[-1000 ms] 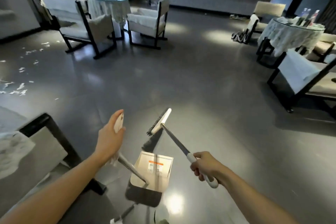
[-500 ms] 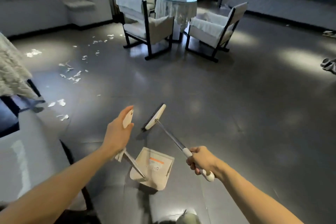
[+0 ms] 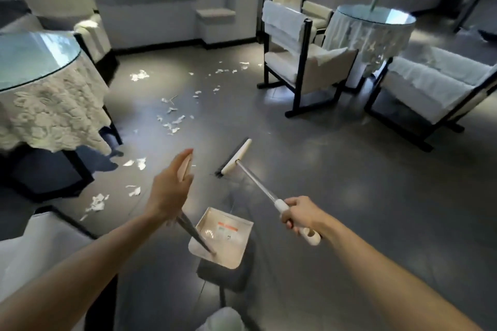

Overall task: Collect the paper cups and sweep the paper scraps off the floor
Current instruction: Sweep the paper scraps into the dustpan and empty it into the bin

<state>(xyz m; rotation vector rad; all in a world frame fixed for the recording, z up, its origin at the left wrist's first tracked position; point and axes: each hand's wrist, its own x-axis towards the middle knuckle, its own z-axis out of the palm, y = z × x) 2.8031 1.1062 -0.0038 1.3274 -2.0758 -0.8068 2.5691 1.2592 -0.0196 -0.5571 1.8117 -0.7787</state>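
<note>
Paper scraps [image 3: 172,121] lie ahead-left of the broom [image 3: 236,156] head; my right hand [image 3: 299,213] fisted round its handle, left hand [image 3: 170,192] gripping the dustpan [image 3: 228,247].

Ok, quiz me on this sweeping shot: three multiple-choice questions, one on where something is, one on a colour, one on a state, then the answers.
1. Where do most paper scraps lie?
A. On a chair seat
B. On a glass tabletop
C. On the floor, beyond and left of the broom head

2. What colour is the dustpan tray?
A. Black
B. Off-white
C. Green

3. What is the right hand doing?
A. Gripping the broom handle
B. Hanging open
C. Resting on a table

Answers: 1 C, the scraps dot the grey floor between the lace-covered table and the chair; 2 B, the tray is pale with an orange label; 3 A, its fingers wrap the handle's white grip.
</note>
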